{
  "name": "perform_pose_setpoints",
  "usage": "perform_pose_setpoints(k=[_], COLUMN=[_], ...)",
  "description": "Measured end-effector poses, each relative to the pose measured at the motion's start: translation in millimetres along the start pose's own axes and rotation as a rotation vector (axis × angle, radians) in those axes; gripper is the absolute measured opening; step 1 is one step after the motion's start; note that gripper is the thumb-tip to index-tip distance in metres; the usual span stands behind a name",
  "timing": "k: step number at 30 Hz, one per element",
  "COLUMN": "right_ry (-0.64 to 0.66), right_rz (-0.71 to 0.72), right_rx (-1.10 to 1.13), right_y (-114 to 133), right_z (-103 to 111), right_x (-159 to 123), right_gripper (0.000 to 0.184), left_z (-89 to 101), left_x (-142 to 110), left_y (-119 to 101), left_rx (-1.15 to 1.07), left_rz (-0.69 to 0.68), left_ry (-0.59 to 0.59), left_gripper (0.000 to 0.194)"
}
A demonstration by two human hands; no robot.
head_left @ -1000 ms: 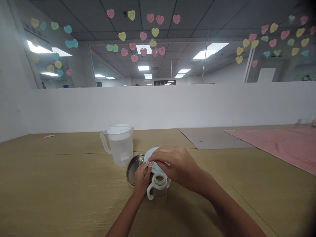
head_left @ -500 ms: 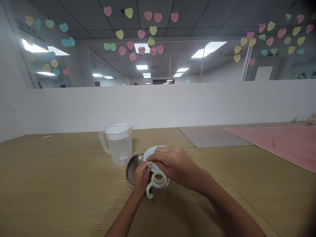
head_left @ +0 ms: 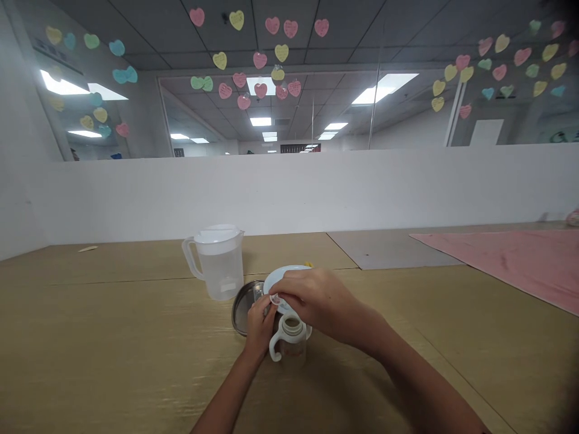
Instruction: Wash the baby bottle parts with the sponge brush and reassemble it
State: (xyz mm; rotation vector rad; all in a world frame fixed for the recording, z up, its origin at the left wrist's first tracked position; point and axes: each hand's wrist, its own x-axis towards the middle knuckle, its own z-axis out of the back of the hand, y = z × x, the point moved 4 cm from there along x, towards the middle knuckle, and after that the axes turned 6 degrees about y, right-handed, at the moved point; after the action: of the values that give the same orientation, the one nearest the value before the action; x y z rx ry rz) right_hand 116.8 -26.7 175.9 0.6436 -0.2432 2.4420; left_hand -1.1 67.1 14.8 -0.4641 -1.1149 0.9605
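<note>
In the head view, a small clear piece (head_left: pixel 275 299) sits up between the two hands, just above and beyond the mouth of a bottle; it looks glassy and colourless, with a rounded, pale rim catching the light. The right hand (head_left: pixel 323 298) reaches over from above, its thumb and fingers pinched narrow on the piece. The left hand (head_left: pixel 260 325) meets it from below with fingers drawn close together (whether they grip it too, I cannot tell, since they overlap). The bottle (head_left: pixel 294 351) stands upright and uncapped on the brown table (head_left: pixel 136 349), its body see-through, its neck ringed by a white collar with a curved handle (head_left: pixel 274 351) showing on the left. Behind the hands lie a metal tray (head_left: pixel 241 310) and a pale bluish plate (head_left: pixel 283 274), partly covered; a translucent lidded pitcher (head_left: pixel 221 268) stands farther left.
</note>
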Motion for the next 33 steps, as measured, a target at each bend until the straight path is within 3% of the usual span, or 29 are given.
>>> perform_pose_setpoints(k=[8, 16, 33], right_ry=[0.062, -0.006, 0.060], right_rz=[-0.022, -0.056, -0.086], right_rx=[-0.051, -0.050, 0.137], right_y=[-3.0, -12.1, -16.7], right_z=[-1.8, -5.1, -21.4], right_x=[2.5, 4.9, 11.0], right_gripper=[0.023, 0.022, 0.017], left_z=[-0.9, 0.1, 1.3], left_x=[0.8, -0.9, 0.3], left_y=[2.6, 0.0, 6.8], left_rx=[0.033, -0.002, -0.099], left_rz=[0.010, 0.037, 0.091], left_ry=[0.009, 0.011, -0.002], left_gripper=[0.033, 0.035, 0.034])
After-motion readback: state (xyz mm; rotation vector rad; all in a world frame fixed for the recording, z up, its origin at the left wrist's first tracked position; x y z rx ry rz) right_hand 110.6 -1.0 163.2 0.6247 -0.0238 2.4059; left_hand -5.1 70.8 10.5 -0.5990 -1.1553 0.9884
